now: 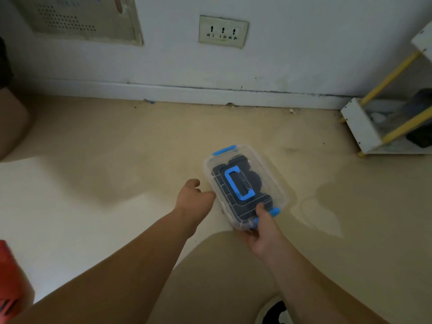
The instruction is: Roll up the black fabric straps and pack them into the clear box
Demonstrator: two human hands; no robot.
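Note:
The clear box (272, 177) sits on the beige floor with its lid on. The lid has a blue handle (238, 183) and blue clasps at both ends. Dark rolled black straps (254, 181) show through the lid. My right hand (263, 232) grips the near end of the box, thumb on the lid beside the near blue clasp (274, 211). My left hand (194, 197) hovers at the box's left side with its fingers loosely curled, holding nothing; I cannot tell whether it touches the box.
A white wall with a skirting board and a socket plate (223, 31) runs behind. A white and yellow rack (383, 122) stands at the right. A red object (11, 277) lies at the lower left. A shoe (275, 312) shows at the bottom.

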